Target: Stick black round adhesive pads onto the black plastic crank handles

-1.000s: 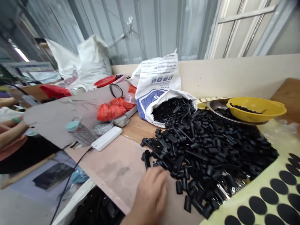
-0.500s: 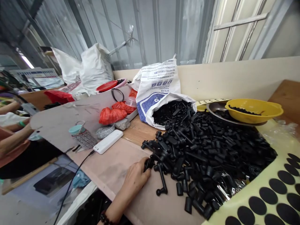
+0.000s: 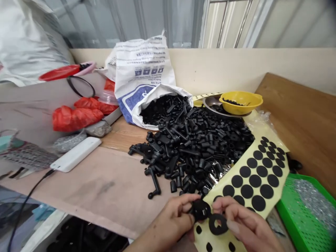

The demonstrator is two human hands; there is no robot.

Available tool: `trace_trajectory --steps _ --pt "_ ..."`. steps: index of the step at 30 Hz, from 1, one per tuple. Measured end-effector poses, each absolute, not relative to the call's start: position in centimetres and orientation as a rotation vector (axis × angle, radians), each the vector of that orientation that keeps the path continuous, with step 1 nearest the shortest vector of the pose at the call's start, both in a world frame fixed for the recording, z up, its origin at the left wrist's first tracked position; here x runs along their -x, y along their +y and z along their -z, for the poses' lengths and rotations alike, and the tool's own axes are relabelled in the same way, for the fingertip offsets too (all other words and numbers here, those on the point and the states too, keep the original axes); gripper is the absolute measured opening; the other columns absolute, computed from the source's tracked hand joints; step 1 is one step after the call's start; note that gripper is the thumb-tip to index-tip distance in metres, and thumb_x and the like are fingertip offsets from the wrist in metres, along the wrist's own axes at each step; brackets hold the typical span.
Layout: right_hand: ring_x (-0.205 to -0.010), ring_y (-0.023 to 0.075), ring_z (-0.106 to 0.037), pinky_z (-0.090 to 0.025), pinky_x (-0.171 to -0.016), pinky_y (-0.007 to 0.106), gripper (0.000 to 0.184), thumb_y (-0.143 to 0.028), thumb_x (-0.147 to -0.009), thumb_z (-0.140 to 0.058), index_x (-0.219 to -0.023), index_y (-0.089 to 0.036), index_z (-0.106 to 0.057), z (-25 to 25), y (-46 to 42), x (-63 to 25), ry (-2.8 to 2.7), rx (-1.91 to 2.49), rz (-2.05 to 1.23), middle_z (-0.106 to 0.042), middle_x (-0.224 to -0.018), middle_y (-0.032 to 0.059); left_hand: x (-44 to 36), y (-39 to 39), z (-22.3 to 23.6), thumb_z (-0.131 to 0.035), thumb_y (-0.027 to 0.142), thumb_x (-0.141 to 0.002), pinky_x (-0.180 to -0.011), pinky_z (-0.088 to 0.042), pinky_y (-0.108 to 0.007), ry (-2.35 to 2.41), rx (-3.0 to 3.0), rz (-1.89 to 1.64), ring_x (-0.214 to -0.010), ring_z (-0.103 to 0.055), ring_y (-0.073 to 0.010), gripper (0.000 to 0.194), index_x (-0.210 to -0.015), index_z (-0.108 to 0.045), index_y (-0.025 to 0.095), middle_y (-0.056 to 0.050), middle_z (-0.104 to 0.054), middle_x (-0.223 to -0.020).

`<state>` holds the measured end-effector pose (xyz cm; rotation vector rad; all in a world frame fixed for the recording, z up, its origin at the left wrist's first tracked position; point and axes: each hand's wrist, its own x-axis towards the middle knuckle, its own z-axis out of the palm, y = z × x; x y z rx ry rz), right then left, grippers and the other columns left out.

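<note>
Pinching a black molded plastic part between its fingertips, the left hand sits just beside a black ring, gripped by the right hand with fingers nearly closed, over a yellow-backed sheet of black dots; a heap of black parts lies beyond.

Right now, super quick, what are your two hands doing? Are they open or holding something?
Left hand: closed, holding a black moulded plastic part.
Right hand: closed, pinching a flat black rubber ring.
</note>
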<state>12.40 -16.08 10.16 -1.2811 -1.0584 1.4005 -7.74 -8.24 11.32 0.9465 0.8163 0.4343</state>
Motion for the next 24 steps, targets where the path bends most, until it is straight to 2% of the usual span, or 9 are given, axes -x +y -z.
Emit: trace_trajectory --steps 5,10,13,16,20,24 --pt "-0.098 0.0253 -0.063 -0.051 -0.085 0.038 0.02 -0.04 -0.085 -0.056 -0.075 -0.023 -0.058 -10.5 -16.2 -12.1 -1.059 1.331 -1.364 -0.062 -0.106 0.008 6.9 -8.6 -11.3 -0.059 0.026 -0.069 -0.053 -0.034 -0.019 0.799 -0.97 -0.311 -0.055 -0.051 -0.0089 0.047 -0.114 -0.059 0.014 0.001 -0.063 -0.074" --pt "-0.087 0.022 -0.062 -0.052 -0.073 0.03 0.026 -0.041 -0.083 -0.058 -0.066 -0.021 -0.054 -10.5 -15.8 -11.9 -1.096 1.364 -1.344 -0.061 -0.101 0.0071 7.0 -8.8 -12.0 -0.06 0.033 -0.068 -0.057 -0.037 -0.022 0.87 -0.928 -0.318 -0.058 -0.053 -0.0117 0.051 -0.115 -0.06 0.015 0.0 -0.064 -0.077" --pt "-0.085 0.0203 -0.06 -0.05 -0.071 0.027 0.026 -0.04 -0.081 -0.061 -0.065 -0.021 -0.056 -10.3 -15.7 -11.7 -1.026 1.354 -1.348 -0.062 -0.097 0.0053 7.0 -8.9 -12.1 -0.06 0.038 -0.071 -0.056 -0.034 -0.021 0.865 -0.978 -0.295 -0.059 -0.051 -0.0112 0.045 -0.109 -0.065 0.015 0.001 -0.061 -0.073" --pt "-0.084 0.0198 -0.059 -0.048 -0.07 0.026 0.024 -0.038 -0.08 -0.064 -0.064 -0.02 -0.058 -10.2 -15.8 -11.5 -0.963 1.31 -1.366 -0.062 -0.096 0.0048 7.1 -8.9 -11.7 -0.059 0.041 -0.076 -0.055 -0.031 -0.019 0.824 -1.027 -0.29 -0.061 -0.05 -0.0104 0.034 -0.098 -0.069 0.016 0.002 -0.059 -0.071" --pt "-0.082 0.019 -0.058 -0.047 -0.068 0.025 0.024 -0.038 -0.079 -0.064 -0.065 -0.02 -0.059 -10.1 -15.8 -11.5 -0.968 1.322 -1.36 -0.062 -0.096 0.0048 7.3 -9.1 -11.2 -0.059 0.041 -0.079 -0.053 -0.03 -0.018 0.812 -1.038 -0.298 -0.062 -0.051 -0.0099 0.032 -0.099 -0.068 0.017 0.003 -0.058 -0.071" --pt "-0.082 0.0197 -0.058 -0.048 -0.068 0.026 0.024 -0.04 -0.08 -0.063 -0.065 -0.021 -0.058 -10.4 -15.7 -11.5 -1.032 1.344 -1.329 -0.062 -0.094 0.0051 7.0 -8.9 -12.0 -0.059 0.04 -0.076 -0.053 -0.032 -0.018 0.83 -1.017 -0.272 -0.059 -0.05 -0.0096 0.033 -0.096 -0.069 0.016 0.003 -0.058 -0.07"
